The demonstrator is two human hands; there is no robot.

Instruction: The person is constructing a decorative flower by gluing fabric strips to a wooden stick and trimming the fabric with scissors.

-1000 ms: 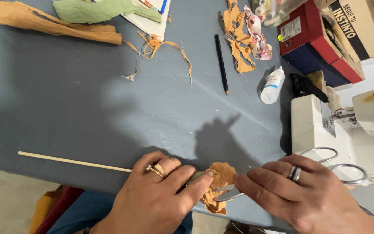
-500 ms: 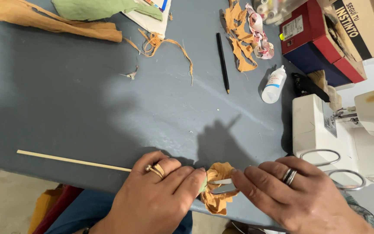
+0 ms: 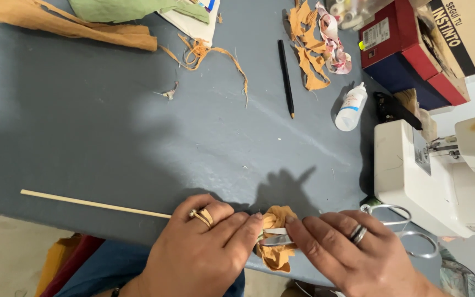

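A small crumpled orange fabric piece [image 3: 277,237] lies at the near edge of the grey-blue table [image 3: 138,143]. My left hand [image 3: 202,247] pinches its left side with the fingertips; a gold ring shows on one finger. My right hand [image 3: 353,256], wearing a dark ring, presses a thin pale strip or metal piece [image 3: 276,240] across the fabric from the right. The two hands meet over the fabric. A long thin wooden stick [image 3: 92,203] runs left from under my left hand.
Scissors [image 3: 408,234] lie just right of my right hand, beside a white sewing machine [image 3: 441,170]. Farther back are a white glue bottle [image 3: 350,107], a black pencil [image 3: 286,77], orange fabric scraps [image 3: 306,41], orange cloth [image 3: 67,25], green cloth [image 3: 122,8] and cardboard boxes [image 3: 413,49].
My right hand has slid left onto the fabric, closing the gap to my left hand. The fabric piece is bunched more tightly between the fingertips.
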